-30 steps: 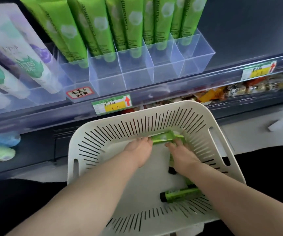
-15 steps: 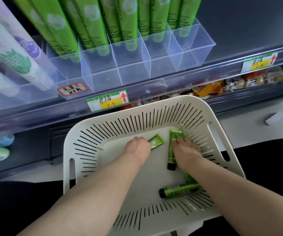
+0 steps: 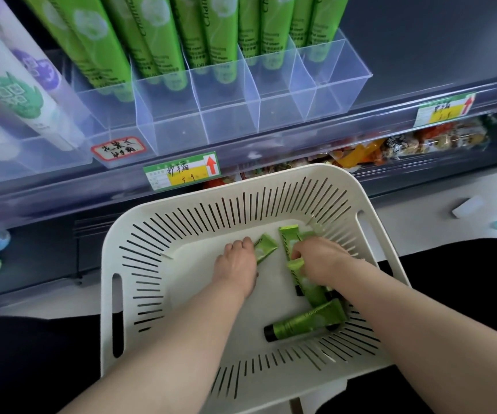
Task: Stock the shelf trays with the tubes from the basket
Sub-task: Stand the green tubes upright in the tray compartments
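A white slotted basket (image 3: 127,258) sits in front of me, below the shelf. Several green tubes lie inside it. My left hand (image 3: 236,261) is closed over one green tube (image 3: 265,246), whose flat end sticks out to the right. My right hand (image 3: 320,259) grips a bunch of green tubes (image 3: 289,239) near the basket's far right wall. One more green tube with a black cap (image 3: 304,321) lies loose near my right forearm. Above, clear divided shelf trays (image 3: 229,121) hold upright green tubes (image 3: 157,40).
White and purple tubes (image 3: 17,94) stand in a tray at the left. Price labels (image 3: 181,171) hang on the shelf edge. Snack packets (image 3: 390,146) fill the lower shelf. Small items (image 3: 467,206) lie on the pale floor at the right.
The one tube both hands held has come apart into separate grips: my left hand keeps one tube, my right hand has gathered others. The view has tilted down slightly.
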Demonstrator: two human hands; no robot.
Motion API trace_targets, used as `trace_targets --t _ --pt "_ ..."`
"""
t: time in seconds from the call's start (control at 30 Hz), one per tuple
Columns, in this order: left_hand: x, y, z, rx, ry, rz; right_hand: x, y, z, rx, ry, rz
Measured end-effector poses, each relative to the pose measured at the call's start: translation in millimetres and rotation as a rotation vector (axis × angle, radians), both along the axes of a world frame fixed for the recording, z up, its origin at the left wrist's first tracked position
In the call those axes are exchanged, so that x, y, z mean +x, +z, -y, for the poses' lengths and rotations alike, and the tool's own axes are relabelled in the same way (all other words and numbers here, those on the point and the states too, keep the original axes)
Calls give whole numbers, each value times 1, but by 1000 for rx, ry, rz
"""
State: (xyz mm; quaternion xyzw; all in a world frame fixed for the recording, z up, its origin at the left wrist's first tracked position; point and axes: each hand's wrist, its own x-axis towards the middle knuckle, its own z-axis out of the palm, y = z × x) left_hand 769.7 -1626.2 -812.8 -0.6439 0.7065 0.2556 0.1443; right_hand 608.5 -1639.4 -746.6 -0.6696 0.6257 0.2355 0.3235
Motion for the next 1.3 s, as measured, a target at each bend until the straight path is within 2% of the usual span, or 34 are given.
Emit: trace_targets --t 0.2,0.33,0.5,0.63,0.87,1.1,1.3 --pt "6 9 9 19 39 -42 1 9 1 -123 -78 113" --pt "15 25 7 -29 104 -162 -1 25 5 -182 -128 185" --pt "16 59 -6 -166 174 -359 1 50 -1 -398 -113 160" --pt "9 98 -15 -308 243 -477 5 74 -12 -577 -128 232" --pt "4 186 -11 -632 325 -596 -1 136 -21 -938 -150 293" --pt "-2 275 5 -818 291 -709 -10 210 -4 -1269 -141 329" --pt "-11 322 27 -923 262 -728 -16 254 29 -1441 -164 368"
